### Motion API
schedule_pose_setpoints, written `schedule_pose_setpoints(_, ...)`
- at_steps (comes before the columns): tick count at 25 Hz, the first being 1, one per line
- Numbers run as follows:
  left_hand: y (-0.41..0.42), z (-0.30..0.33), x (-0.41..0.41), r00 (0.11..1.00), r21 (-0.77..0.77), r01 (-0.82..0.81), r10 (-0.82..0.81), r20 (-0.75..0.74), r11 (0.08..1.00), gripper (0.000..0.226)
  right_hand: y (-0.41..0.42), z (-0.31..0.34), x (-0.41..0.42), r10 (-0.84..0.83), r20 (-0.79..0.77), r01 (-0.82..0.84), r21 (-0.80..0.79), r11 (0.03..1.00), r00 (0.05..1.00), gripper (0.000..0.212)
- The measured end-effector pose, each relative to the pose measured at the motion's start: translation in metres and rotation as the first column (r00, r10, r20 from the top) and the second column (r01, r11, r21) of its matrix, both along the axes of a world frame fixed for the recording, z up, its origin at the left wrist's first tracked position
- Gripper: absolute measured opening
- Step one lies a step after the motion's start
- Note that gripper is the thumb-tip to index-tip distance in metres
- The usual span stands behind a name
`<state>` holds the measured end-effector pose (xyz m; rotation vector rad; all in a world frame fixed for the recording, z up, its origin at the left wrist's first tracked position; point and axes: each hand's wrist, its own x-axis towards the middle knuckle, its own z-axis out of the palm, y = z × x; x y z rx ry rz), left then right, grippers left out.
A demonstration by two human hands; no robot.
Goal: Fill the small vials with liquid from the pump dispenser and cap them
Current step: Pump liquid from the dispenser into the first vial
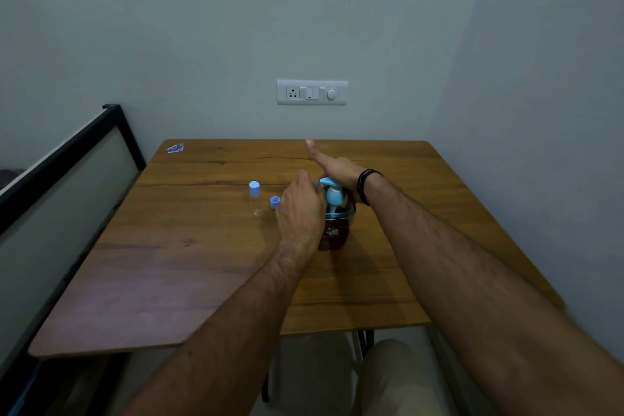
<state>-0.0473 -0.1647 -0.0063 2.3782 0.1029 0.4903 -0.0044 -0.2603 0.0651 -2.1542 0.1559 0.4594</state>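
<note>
A pump dispenser (pixel 335 223) with a dark red body and a light blue pump head stands in the middle of the wooden table (pixel 209 246). My right hand (pixel 332 162) lies flat on the pump head with its fingers straight. My left hand (pixel 300 209) is curled in front of the spout and holds a small clear vial, which the fingers mostly hide. A second clear vial (pixel 256 197) with a blue cap stands upright to the left. A loose blue cap (pixel 275 202) lies on the table between that vial and my left hand.
A small blue and white packet (pixel 175 147) lies at the far left corner of the table. A switch plate (pixel 312 92) is on the wall behind. A black-framed panel (pixel 67 159) runs along the table's left side.
</note>
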Motion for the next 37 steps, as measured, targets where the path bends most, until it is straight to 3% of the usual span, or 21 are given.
schedule_pose_setpoints(2, -0.001, 0.000, -0.001, 1.000, 0.006, 0.006, -0.006, -0.007, 1.000, 0.014, 0.001, -0.001, -0.001, -0.011, 0.025, 0.011, 0.029, 1.000, 1.000, 0.117)
schedule_pose_setpoints(7, 0.000, -0.001, 0.000, 1.000, 0.001, -0.011, 0.011, -0.011, 1.000, 0.012, 0.002, -0.006, 0.001, -0.004, 0.065, 0.007, -0.050, 0.999, 0.998, 0.087)
schedule_pose_setpoints(11, 0.000, -0.002, 0.001, 1.000, -0.001, -0.002, 0.002, -0.005, 1.000, 0.011, 0.001, -0.001, 0.001, -0.023, -0.007, 0.023, 0.053, 0.998, 1.000, 0.123)
schedule_pose_setpoints(12, 0.000, -0.002, 0.001, 1.000, 0.003, 0.000, 0.000, -0.004, 1.000, 0.011, 0.001, -0.002, 0.000, -0.023, 0.006, 0.023, 0.065, 0.998, 1.000, 0.123)
schedule_pose_setpoints(16, -0.001, 0.000, 0.000, 1.000, 0.005, -0.012, 0.012, -0.005, 1.000, 0.012, 0.001, -0.011, 0.004, -0.031, 0.075, 0.032, -0.007, 0.999, 0.997, 0.080)
schedule_pose_setpoints(22, 0.001, 0.000, 0.001, 1.000, -0.003, 0.000, -0.001, -0.017, 1.000, 0.012, 0.000, -0.003, 0.000, -0.024, 0.013, 0.023, 0.062, 0.998, 1.000, 0.105)
schedule_pose_setpoints(27, 0.000, 0.000, -0.001, 1.000, 0.004, -0.011, 0.011, -0.006, 1.000, 0.013, 0.001, -0.012, 0.007, -0.039, 0.067, 0.040, -0.014, 0.999, 0.997, 0.070)
schedule_pose_setpoints(32, 0.001, -0.001, 0.000, 1.000, -0.013, 0.011, -0.011, -0.015, 1.000, 0.011, -0.001, -0.004, 0.003, 0.006, -0.078, 0.003, 0.109, 0.994, 0.997, 0.108)
schedule_pose_setpoints(37, 0.001, -0.001, 0.000, 1.000, 0.019, -0.011, 0.011, -0.004, 1.000, 0.012, 0.001, -0.010, 0.003, -0.007, 0.104, 0.012, -0.044, 0.999, 0.995, 0.073)
